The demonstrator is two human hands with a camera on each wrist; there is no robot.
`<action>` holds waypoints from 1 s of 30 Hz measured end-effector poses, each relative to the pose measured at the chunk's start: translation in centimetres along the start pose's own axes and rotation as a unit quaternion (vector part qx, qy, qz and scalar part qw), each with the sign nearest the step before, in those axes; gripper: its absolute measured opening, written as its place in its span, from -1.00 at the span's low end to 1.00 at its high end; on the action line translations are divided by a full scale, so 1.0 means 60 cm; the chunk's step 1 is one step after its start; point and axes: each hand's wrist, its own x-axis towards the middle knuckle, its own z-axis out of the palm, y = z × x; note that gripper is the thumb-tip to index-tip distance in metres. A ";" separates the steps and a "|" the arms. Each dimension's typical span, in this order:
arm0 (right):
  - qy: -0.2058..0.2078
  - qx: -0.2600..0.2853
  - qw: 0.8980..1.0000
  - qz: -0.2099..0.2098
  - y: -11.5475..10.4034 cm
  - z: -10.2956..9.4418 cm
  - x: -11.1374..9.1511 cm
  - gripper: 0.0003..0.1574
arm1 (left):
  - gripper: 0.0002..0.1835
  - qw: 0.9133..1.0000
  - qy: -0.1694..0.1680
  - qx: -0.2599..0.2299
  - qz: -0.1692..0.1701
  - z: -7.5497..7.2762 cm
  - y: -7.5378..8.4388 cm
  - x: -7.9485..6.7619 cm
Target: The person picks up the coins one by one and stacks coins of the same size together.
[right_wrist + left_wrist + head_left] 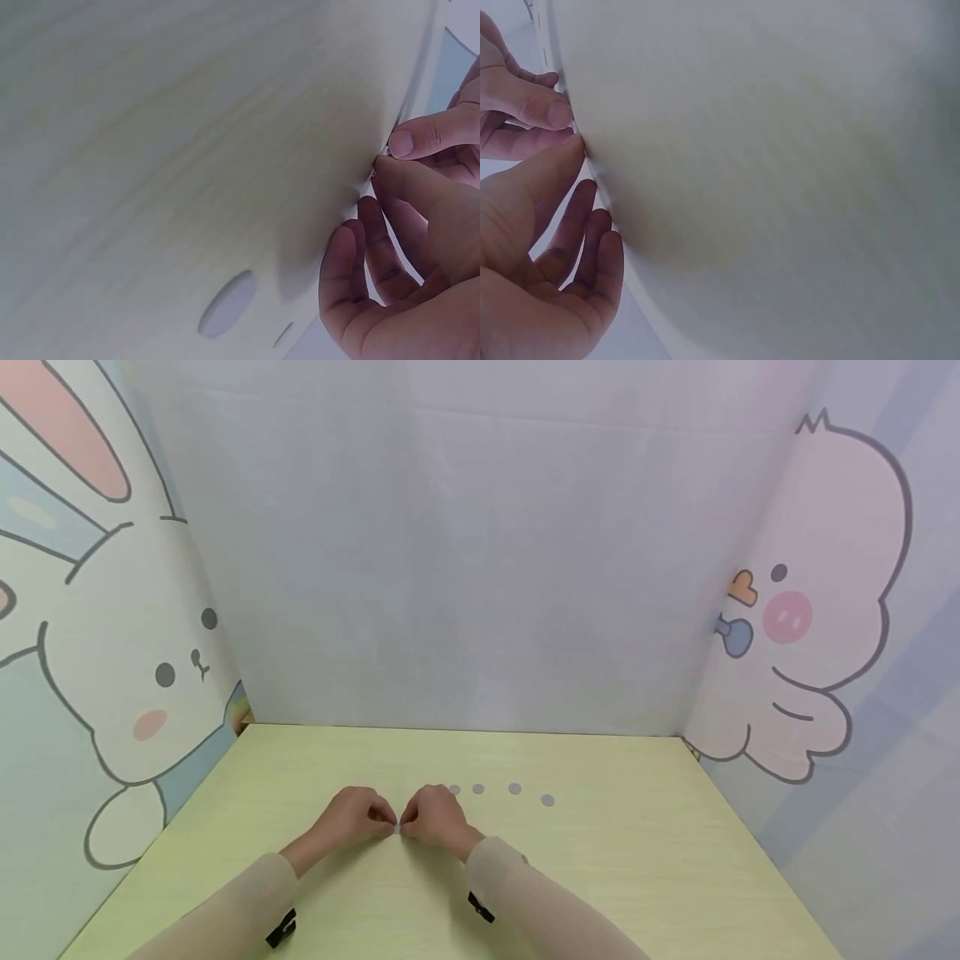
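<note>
In the head view my left hand (358, 817) and right hand (435, 815) meet low over the table, fingertips almost together. Between them is a small grey disc (397, 829), its edges pinched by thumb and fingers from both sides and mostly hidden by them. Four fingertips of the left hand (551, 255) come down at the tabletop in the left wrist view, the other hand close beyond. The right wrist view has the right hand (412, 262) with its thumb and index finger beside the left thumb. Just behind the right hand lies a grey disc (454, 790), partly covered.
Three more flat grey discs lie in a loose row to the right, a near one (478, 788), a middle one (514, 788) and a far one (547, 800). The pale wooden table (615, 860) ends at a white curtain (465, 568) at the back, with printed curtains on both sides.
</note>
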 end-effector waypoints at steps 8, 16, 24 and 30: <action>-0.005 0.010 1.000 -0.011 -0.017 -0.004 -0.019 -0.90 | -0.88 1.000 0.003 -0.006 0.028 -0.003 -0.002 -0.023; -0.002 0.018 1.000 -0.007 -0.019 0.004 -0.028 -0.88 | -0.89 1.000 0.000 -0.011 0.015 -0.004 0.002 -0.036; -0.001 0.022 1.000 -0.018 -0.022 0.011 -0.034 -0.89 | -0.87 1.000 -0.002 -0.017 0.010 -0.005 0.005 -0.050; -0.006 0.025 0.999 -0.019 -0.026 0.013 -0.041 -0.90 | -0.88 1.000 -0.008 -0.012 0.005 -0.007 0.010 -0.058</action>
